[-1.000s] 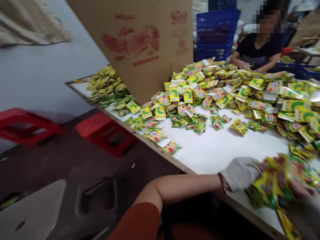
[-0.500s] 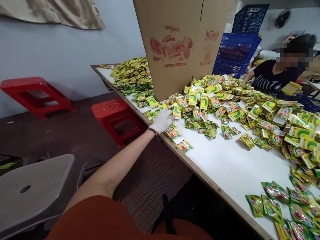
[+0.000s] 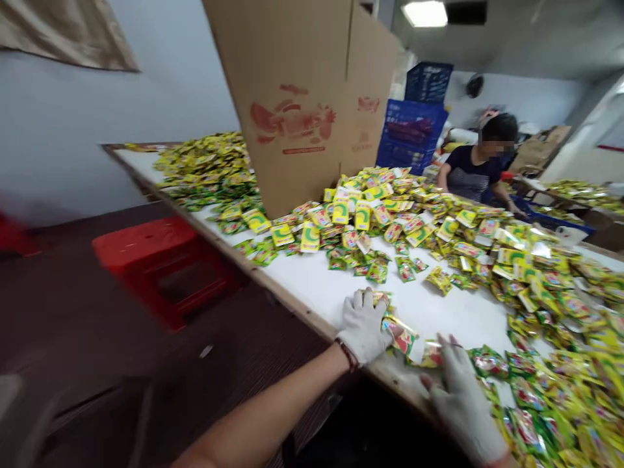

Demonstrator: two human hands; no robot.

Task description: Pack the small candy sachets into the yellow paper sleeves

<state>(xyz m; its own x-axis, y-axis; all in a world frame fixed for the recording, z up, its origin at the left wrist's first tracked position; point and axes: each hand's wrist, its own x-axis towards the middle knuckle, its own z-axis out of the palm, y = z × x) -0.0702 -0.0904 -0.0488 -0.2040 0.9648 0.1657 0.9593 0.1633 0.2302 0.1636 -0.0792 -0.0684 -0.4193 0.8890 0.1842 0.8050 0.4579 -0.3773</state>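
Note:
My left hand [image 3: 364,327], in a white glove with bare fingertips, lies palm down near the table's front edge. Its fingers are spread over a small green-and-yellow packet, and its thumb side touches another packet [image 3: 400,335] with a red print. My right hand [image 3: 462,393], gloved the same way, is low at the edge with its fingers stretched out. Their tips are beside a packet [image 3: 431,354] that lies between the two hands. More green packets [image 3: 526,393] lie just right of my right hand.
A large pile of yellow packets [image 3: 517,260] spreads over the white table [image 3: 312,279]. A tall cardboard box [image 3: 292,175] stands on it, with another pile [image 3: 209,162] behind. Blue crates [image 3: 409,133] and a seated person [image 3: 470,169] are beyond. A red stool [image 3: 146,240] stands left.
My left hand has come back from the table's left part toward me and to the right, along with packets near the edge. My right hand has entered the view. The camera has turned right.

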